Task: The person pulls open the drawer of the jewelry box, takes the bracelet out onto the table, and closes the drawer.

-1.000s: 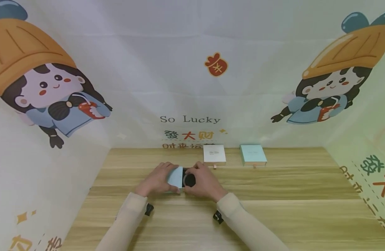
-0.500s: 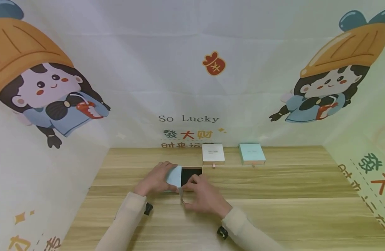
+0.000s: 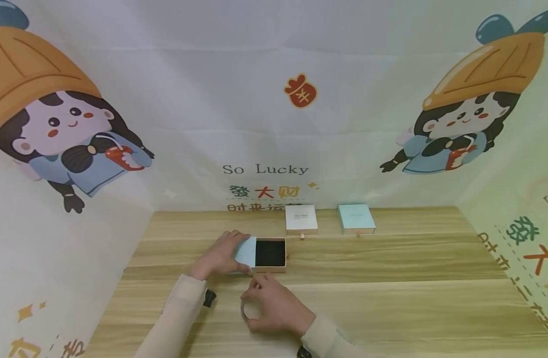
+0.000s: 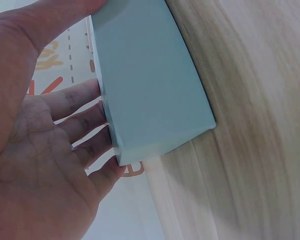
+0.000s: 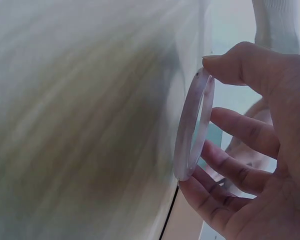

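A pale, translucent bangle (image 5: 190,125) is held on edge by my right hand (image 3: 274,303), thumb at one end of the ring and fingertips along the other side. In the head view this hand is in front of a light-blue drawer box (image 3: 245,252), close over the table. My left hand (image 3: 220,256) grips the box's sleeve across its width, thumb on the near side and fingers on the far side. The box's drawer (image 3: 271,269) is slid out to the right, showing a black lining (image 3: 271,253). The left wrist view shows the sleeve's plain blue face (image 4: 150,75) between thumb and fingers.
At the back of the wooden table (image 3: 412,308) stand a white box (image 3: 301,218) and a mint-green box (image 3: 356,218), each with a small pull tab. A printed cloth (image 3: 189,124) rises behind and along both sides.
My right hand has lifted the bangle off the black lining and brought it toward me, in front of the box. My left hand keeps its grip on the box.
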`<action>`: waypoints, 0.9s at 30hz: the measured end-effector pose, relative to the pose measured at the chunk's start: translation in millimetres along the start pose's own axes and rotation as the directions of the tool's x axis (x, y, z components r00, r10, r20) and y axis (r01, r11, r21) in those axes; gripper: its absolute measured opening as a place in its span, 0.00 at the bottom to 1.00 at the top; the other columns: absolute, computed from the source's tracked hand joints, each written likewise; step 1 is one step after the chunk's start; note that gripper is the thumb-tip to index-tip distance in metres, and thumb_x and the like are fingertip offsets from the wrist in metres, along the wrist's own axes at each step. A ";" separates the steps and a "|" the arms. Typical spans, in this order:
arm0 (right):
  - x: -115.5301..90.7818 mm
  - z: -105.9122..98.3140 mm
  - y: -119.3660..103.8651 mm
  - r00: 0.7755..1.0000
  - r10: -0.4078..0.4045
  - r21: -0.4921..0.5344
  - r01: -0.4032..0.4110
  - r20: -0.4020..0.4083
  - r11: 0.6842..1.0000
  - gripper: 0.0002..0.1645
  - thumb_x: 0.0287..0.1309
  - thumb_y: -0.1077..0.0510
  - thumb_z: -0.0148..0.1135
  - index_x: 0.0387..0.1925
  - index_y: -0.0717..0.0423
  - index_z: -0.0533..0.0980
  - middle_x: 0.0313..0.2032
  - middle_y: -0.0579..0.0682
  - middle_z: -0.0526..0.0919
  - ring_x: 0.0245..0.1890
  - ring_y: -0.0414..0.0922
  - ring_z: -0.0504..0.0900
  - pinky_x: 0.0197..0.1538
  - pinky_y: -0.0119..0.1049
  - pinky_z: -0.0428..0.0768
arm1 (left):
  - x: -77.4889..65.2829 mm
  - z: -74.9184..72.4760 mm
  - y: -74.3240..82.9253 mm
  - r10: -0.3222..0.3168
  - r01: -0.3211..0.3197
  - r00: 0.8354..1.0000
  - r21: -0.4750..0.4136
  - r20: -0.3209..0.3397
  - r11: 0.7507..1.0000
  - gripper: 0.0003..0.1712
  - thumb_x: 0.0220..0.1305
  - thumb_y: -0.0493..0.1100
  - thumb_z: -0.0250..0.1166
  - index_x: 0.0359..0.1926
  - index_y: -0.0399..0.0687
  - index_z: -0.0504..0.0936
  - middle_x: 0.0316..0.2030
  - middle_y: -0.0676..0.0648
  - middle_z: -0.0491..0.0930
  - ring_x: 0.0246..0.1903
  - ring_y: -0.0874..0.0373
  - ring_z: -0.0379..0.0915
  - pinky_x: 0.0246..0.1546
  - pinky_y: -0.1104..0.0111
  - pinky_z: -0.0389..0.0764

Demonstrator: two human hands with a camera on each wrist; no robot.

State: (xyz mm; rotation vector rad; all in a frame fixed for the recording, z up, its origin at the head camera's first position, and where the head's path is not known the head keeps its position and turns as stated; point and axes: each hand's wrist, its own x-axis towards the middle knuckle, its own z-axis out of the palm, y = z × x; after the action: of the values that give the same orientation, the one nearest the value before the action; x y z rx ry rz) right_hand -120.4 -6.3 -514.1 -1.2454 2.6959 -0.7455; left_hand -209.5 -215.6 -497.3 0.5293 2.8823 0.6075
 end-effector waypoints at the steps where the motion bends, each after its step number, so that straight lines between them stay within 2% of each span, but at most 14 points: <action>1: 0.1 1.6 -1.1 1.000 -0.009 -0.007 0.009 0.000 1.000 0.21 0.50 0.49 0.75 0.48 0.43 0.86 0.48 0.42 0.79 0.49 0.39 0.71 0.48 0.27 0.77 | 0.4 0.7 -0.8 -0.001 0.001 1.000 0.002 -0.001 1.000 0.58 0.43 0.59 0.84 0.73 0.46 0.69 0.67 0.43 0.74 0.67 0.44 0.67 0.68 0.48 0.72; 7: 0.8 8.9 -6.2 0.998 -0.068 -0.064 0.068 -0.010 0.996 0.17 0.49 0.48 0.75 0.44 0.41 0.86 0.45 0.41 0.79 0.45 0.37 0.70 0.43 0.23 0.73 | 0.0 1.2 -2.1 -0.013 0.013 1.000 -0.009 -0.004 1.000 0.58 0.42 0.59 0.84 0.73 0.46 0.69 0.67 0.43 0.74 0.66 0.45 0.68 0.67 0.48 0.72; 15: 3.2 12.3 -8.3 0.998 -0.047 -0.076 0.050 0.038 0.996 0.18 0.51 0.46 0.75 0.46 0.39 0.86 0.47 0.40 0.79 0.45 0.36 0.70 0.44 0.24 0.74 | -2.8 0.0 -0.8 -0.022 0.022 1.000 -0.016 -0.005 1.000 0.57 0.43 0.57 0.85 0.73 0.46 0.70 0.66 0.43 0.74 0.65 0.45 0.68 0.66 0.49 0.73; 22: 0.1 14.9 -5.5 0.998 -0.060 -0.070 0.062 0.019 0.996 0.21 0.52 0.45 0.75 0.49 0.41 0.86 0.47 0.40 0.79 0.45 0.36 0.69 0.44 0.22 0.72 | -3.3 -0.6 1.4 -0.023 0.023 1.000 -0.027 -0.002 0.999 0.57 0.43 0.57 0.84 0.73 0.45 0.70 0.67 0.42 0.74 0.65 0.44 0.68 0.67 0.48 0.72; 27: -0.6 14.2 -2.5 0.996 -0.086 -0.059 0.086 -0.001 0.995 0.20 0.52 0.43 0.75 0.47 0.39 0.86 0.47 0.40 0.79 0.46 0.36 0.70 0.45 0.22 0.73 | -2.9 -0.2 1.0 -0.025 0.024 1.000 -0.024 -0.003 0.999 0.57 0.43 0.57 0.85 0.73 0.46 0.69 0.67 0.42 0.73 0.66 0.44 0.68 0.67 0.47 0.72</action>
State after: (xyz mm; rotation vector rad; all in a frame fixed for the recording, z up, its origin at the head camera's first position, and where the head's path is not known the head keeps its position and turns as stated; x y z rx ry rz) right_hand -114.4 -12.8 -525.5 -1.3822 2.7009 -0.6817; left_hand -206.5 -215.9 -496.5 0.4893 2.8766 0.6395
